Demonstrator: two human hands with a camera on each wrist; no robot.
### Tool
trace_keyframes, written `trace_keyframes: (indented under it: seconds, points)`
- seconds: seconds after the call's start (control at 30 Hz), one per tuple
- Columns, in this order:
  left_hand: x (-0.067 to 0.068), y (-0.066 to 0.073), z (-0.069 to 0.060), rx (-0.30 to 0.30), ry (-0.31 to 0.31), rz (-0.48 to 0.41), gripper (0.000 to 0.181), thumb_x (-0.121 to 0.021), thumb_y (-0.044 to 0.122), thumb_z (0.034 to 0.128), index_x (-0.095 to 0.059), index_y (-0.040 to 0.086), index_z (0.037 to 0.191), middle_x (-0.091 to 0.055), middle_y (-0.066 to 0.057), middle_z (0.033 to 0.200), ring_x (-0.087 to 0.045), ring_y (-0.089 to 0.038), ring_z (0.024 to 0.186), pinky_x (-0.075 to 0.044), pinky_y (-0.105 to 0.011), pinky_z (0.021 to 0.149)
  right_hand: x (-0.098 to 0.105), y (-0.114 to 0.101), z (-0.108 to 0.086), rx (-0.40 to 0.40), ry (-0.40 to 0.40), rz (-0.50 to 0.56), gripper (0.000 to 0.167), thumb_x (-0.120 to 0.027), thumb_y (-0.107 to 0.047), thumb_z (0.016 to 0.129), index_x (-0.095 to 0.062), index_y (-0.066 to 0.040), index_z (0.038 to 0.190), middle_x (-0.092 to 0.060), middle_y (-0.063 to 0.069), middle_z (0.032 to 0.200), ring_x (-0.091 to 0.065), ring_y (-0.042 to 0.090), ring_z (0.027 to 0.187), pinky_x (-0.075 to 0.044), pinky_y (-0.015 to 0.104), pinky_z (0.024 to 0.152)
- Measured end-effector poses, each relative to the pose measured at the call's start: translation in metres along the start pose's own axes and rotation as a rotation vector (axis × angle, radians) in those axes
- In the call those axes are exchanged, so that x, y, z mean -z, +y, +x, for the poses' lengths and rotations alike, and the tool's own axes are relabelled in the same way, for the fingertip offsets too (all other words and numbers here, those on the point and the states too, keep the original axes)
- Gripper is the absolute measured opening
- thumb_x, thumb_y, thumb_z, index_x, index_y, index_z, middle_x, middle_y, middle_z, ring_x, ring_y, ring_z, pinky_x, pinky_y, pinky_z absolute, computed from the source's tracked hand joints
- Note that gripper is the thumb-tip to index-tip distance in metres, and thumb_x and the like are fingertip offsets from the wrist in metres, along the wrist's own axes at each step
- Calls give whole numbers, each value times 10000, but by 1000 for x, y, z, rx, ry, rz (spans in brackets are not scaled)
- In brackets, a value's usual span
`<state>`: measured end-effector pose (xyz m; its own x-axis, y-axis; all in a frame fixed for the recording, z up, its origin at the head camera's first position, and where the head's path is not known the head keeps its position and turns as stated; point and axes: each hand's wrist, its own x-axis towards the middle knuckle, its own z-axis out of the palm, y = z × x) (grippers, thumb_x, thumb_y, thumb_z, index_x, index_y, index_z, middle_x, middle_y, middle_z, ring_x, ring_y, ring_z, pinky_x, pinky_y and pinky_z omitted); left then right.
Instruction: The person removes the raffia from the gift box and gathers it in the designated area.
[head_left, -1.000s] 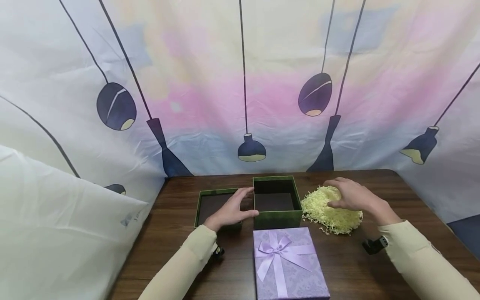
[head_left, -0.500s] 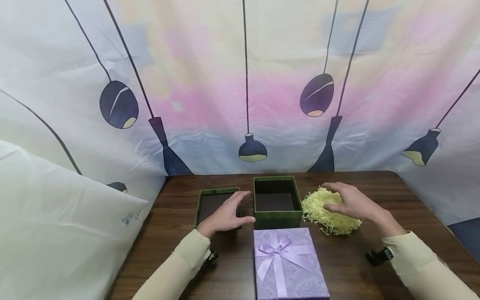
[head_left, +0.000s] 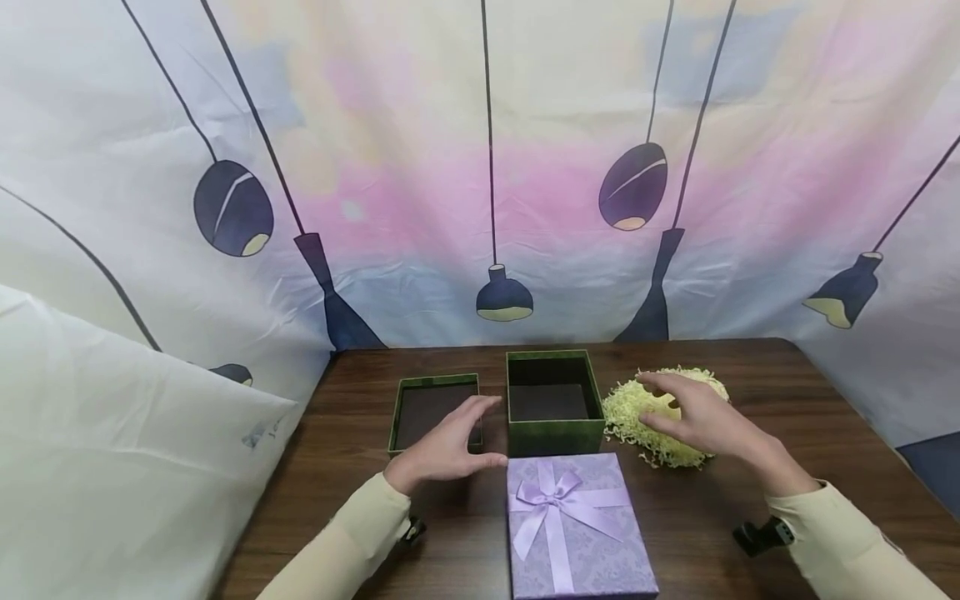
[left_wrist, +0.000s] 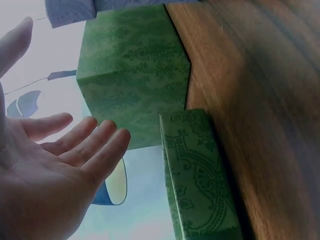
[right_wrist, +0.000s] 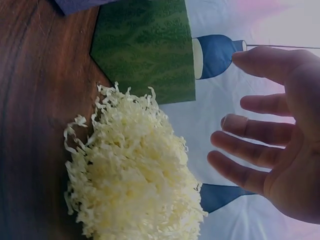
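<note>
Around the open green box, with left hand and right hand empty and relaxed, best to cup the yellow shreds at three o'clock gently, clear of the shallow green tray at nine and the purple box at six.

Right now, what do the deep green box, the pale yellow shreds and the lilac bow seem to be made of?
Deep green box: probably patterned paper over cardboard, fairly matt; flat walls, crisp edges.
Pale yellow shreds: likely matt paper, perhaps plastic; thin, kinked strips.
Lilac bow: apparently satin ribbon; soft sheen, folded loops.
</note>
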<state>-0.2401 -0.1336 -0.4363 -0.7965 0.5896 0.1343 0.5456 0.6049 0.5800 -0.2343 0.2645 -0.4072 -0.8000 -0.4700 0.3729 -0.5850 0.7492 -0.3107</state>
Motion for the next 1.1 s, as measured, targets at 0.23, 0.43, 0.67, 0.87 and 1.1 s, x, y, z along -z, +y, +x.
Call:
trace_keyframes:
  seconds: [0.23, 0.43, 0.67, 0.87, 1.1]
  points:
    - [-4, 5, -9, -84, 31, -11, 898, -721, 568, 813, -348, 132, 1504, -423, -60, 1454, -518, -290, 1238, -484, -476, 1014, -5, -4, -7, 30, 43, 119, 510, -749, -256, 871, -583, -50, 1307, -668, 123, 1203, -663, 253, 1024, -597, 402, 785]
    - [-10, 10, -19, -111, 22, 1, 874, -699, 597, 817, -314, 238, 1515, -390, -7, 1471, -459, -243, 1316, -459, -463, 1054, -14, -12, -14, 59, 6, 225, 506, -754, -235, 868, -578, -43, 1302, -676, 117, 1168, -669, 244, 974, -605, 309, 756]
    - [-14, 15, -24, -143, 32, 16, 882, -703, 587, 819, -306, 227, 1520, -378, 6, 1471, -433, -195, 1330, -458, -477, 1057, -21, -18, -21, 25, -11, 280, 526, -760, -254, 863, -566, -87, 1323, -677, 29, 1144, -663, 223, 963, -599, 297, 766]
    - [-17, 17, -30, -134, 13, 9, 904, -714, 586, 809, -318, 190, 1519, -367, 8, 1479, -411, -184, 1351, -441, -469, 1081, -26, -21, -25, 11, -24, 304, 532, -760, -271, 863, -563, -94, 1324, -677, 26, 1146, -664, 223, 970, -603, 298, 759]
    - [-22, 18, -34, -129, 11, -20, 908, -729, 568, 805, -326, 172, 1516, -371, 16, 1468, -426, -186, 1337, -445, -455, 1080, -30, -23, -30, -18, -48, 304, 593, -769, -313, 848, -542, -67, 1338, -669, 108, 1165, -677, 207, 949, -597, 287, 777]
